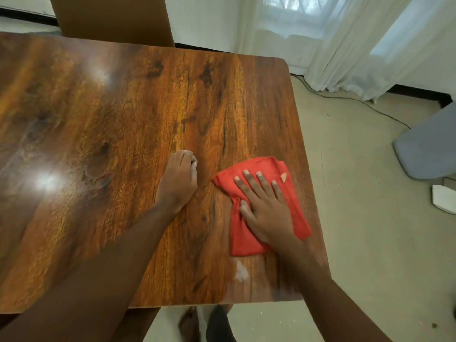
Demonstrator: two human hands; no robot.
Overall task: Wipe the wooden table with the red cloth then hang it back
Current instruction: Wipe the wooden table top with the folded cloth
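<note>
The right hand [265, 206] lies flat and open, fingers spread, pressing the red cloth [249, 233] onto the wooden worktop [123, 119] in the lower right of the frame. The soft, crumpled cloth runs lengthwise toward the near edge. A pale smear [240, 271] lies just below it. The left hand [179, 180] rests loosely curled, holding nothing.

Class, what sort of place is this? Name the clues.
Probably a room in a home, perhaps a dining area: a wooden table, a chair back behind it, and sheer white curtains over a window.
</note>
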